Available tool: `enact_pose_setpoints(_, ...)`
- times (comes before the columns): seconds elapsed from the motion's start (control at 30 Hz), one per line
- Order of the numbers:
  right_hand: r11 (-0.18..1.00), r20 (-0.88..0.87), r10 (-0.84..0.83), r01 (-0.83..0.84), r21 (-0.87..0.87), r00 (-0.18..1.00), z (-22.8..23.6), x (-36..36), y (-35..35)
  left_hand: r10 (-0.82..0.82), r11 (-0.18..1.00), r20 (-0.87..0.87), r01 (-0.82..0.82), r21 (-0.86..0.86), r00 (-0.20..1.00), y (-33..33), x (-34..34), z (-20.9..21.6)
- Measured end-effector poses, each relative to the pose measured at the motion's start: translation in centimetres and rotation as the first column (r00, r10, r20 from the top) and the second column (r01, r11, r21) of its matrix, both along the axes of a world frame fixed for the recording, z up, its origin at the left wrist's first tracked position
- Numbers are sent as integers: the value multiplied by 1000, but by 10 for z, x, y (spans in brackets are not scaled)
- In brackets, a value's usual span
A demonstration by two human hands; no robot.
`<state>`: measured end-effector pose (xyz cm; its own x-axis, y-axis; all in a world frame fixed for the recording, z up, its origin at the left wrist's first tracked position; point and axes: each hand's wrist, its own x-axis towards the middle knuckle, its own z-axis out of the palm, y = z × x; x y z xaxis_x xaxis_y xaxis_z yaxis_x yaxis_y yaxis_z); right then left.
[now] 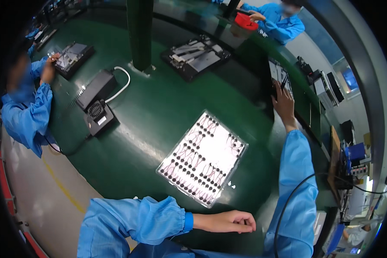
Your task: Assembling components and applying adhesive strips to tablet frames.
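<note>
My left hand (232,222) rests loosely curled by the near edge of the green table, below the white sheet; nothing shows in its fingers. At the far right, my right hand (284,106) reaches with fingers stretched onto an open flat device (280,71) with a black frame and grey inner parts. A slim dark piece shows by those fingertips; whether it is touched is unclear. Between my arms lies a clear-edged white sheet (219,148), tilted, bearing rows of small round black parts (188,151) with thin reddish wires.
Another open device (198,56) lies at the back beside a green post (140,34). A black box-shaped unit (96,89) with a white cable and a small fan unit (98,116) sit left. Co-workers in blue are at left and back; one is near a red container (246,21).
</note>
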<state>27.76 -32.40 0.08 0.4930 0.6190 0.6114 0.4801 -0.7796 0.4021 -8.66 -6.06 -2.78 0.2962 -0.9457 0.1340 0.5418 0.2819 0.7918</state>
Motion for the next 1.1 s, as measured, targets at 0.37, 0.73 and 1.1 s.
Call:
enact_pose_setpoints(0.37,893,-44,13,8,450,999,118,-115,-93,58,997,-259,-42,67,964,-6,0,-24)
enact_pose_setpoints(0.73,372,-487,802,349,860,346,79,-361,-72,-321,947,-641,223,-232,697,-29,6,-17)
enact_pose_setpoints(1.1,825,-752,163,330,459,638,7,-448,-168,513,759,425,-625,180,746,-25,2,15)
